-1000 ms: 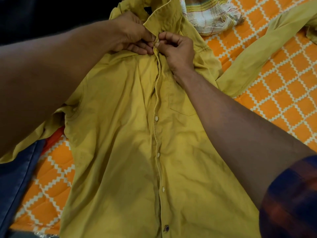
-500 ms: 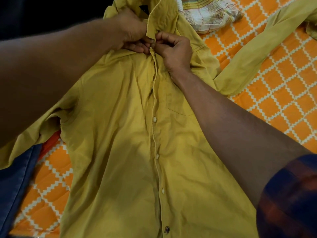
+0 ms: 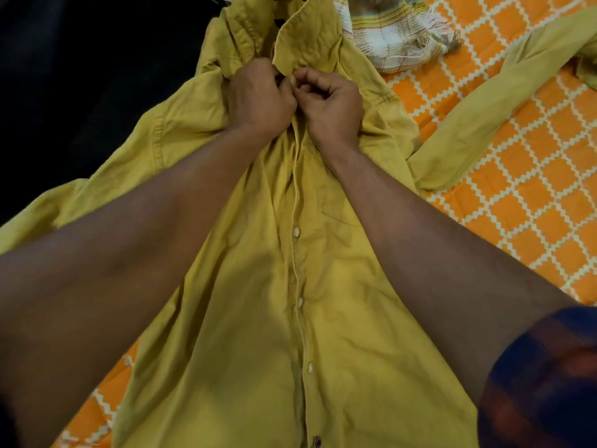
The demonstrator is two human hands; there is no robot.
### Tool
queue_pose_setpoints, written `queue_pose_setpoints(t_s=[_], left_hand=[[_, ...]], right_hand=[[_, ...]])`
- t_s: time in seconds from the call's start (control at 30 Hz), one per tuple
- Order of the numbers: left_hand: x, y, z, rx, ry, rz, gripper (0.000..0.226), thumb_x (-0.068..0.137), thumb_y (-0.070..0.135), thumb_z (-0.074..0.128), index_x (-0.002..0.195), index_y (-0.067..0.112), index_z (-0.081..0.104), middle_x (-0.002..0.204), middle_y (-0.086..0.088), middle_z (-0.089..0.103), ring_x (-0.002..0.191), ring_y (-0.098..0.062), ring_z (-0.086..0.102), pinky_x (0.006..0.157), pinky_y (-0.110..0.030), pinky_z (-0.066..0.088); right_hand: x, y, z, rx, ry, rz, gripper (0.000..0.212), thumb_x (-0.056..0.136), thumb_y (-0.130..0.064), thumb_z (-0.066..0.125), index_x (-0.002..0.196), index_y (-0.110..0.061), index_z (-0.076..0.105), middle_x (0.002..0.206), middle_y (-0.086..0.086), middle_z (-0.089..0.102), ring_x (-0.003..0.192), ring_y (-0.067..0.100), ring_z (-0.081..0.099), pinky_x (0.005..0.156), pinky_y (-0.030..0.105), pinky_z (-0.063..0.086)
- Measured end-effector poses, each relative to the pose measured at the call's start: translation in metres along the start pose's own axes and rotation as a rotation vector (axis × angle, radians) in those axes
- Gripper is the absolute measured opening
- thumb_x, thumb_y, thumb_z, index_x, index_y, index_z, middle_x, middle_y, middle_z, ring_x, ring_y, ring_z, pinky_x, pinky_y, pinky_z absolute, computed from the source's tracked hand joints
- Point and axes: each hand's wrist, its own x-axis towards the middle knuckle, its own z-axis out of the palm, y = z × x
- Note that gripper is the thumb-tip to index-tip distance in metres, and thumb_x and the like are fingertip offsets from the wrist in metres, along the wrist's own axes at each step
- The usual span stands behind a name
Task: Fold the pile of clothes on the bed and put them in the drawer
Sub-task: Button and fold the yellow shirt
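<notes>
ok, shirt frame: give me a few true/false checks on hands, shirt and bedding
1. The left hand and right hand both pinch the shirt just below the collar. True.
2. The shirt lies back side up. False: the front is up; buttons and pocket show.
3. One sleeve stretches right across the sheet. True.
4. The sheet is plain blue. False: it is orange with a white diamond grid.
5. A checked cloth lies beside the collar. True.
</notes>
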Motion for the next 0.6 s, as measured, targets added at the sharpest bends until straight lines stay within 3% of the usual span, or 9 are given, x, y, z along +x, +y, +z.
queue_pose_setpoints(t_s=[0.13,0.23,0.33,0.47,0.6], left_hand=[[-0.002,0.003,-0.006,-0.141,-0.028,-0.089,0.028,0.093,0.039,0.061,0.081,0.014,0.068,0.083,0.001,0.07,0.079,-0.018,0.064,0.067,-0.03,0.046],[0.003,0.0,-0.013,-0.273,-0.095,-0.147,0.033,0.086,0.042,0.063,0.085,0.011,0.075,0.082,-0.002,0.074,0.078,-0.02,0.07,0.074,-0.04,0.058],[0.005,-0.002,-0.017,-0.421,-0.179,-0.172,0.026,0.089,0.034,0.065,0.091,0.01,0.075,0.08,0.0,0.072,0.069,-0.012,0.068,0.078,-0.04,0.061],[0.007,-0.005,-0.021,-0.459,-0.254,-0.126,0.019,0.095,0.026,0.063,0.081,0.016,0.072,0.083,-0.007,0.073,0.068,-0.011,0.065,0.082,-0.041,0.061],[0.004,-0.007,-0.018,-0.415,-0.21,-0.079,0.02,0.093,0.031,0.062,0.087,0.015,0.074,0.082,-0.004,0.074,0.066,-0.01,0.066,0.076,-0.04,0.061]], right_hand=[[-0.002,0.001,-0.001,0.021,0.022,-0.026,0.021,0.076,-0.019,0.086,0.095,-0.012,0.082,0.083,-0.006,0.077,0.074,0.004,0.071,0.072,0.022,0.058],[-0.002,0.003,-0.002,0.056,0.013,0.003,0.021,0.073,-0.018,0.087,0.093,-0.012,0.082,0.084,-0.006,0.078,0.075,0.005,0.073,0.075,0.031,0.061],[-0.001,0.003,-0.003,0.104,0.005,0.032,0.021,0.071,-0.02,0.087,0.089,-0.01,0.082,0.082,-0.005,0.078,0.077,0.008,0.074,0.077,0.034,0.062],[-0.004,-0.001,-0.004,0.133,0.017,0.037,0.019,0.073,-0.02,0.086,0.088,-0.01,0.082,0.081,-0.008,0.077,0.081,0.006,0.074,0.079,0.029,0.06],[-0.005,-0.001,-0.002,0.07,0.036,0.024,0.016,0.075,-0.016,0.087,0.089,-0.01,0.081,0.076,-0.012,0.075,0.069,0.0,0.07,0.07,0.022,0.059]])
